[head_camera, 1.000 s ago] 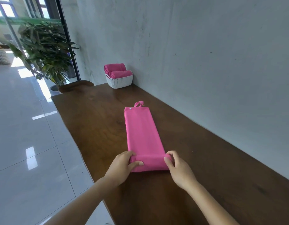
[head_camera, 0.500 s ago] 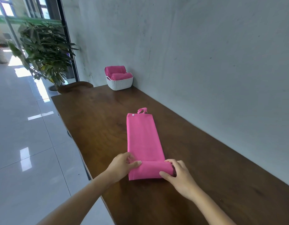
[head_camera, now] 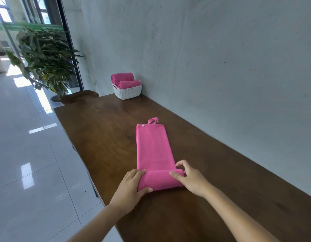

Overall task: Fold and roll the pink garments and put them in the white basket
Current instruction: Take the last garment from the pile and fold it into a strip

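Note:
A pink garment (head_camera: 154,147) lies folded into a long narrow strip on the dark wooden table (head_camera: 102,137), with a small loop and a white snap at its far end. Its near end is rolled into a thick tube. My left hand (head_camera: 132,186) grips the tube's left end, thumb underneath at the front. My right hand (head_camera: 189,179) holds the right end, fingers curled over the top and thumb on the roll. The white basket (head_camera: 128,91) stands at the far end by the wall with two pink rolls (head_camera: 125,81) inside.
A grey wall runs along the table's right side. The table's left edge drops to a glossy tiled floor (head_camera: 29,163). A leafy potted plant (head_camera: 46,58) stands beyond the table's far left corner, beside a dark window frame.
Both hands have turned the roll further away from me; the tube is thicker and the flat strip shorter.

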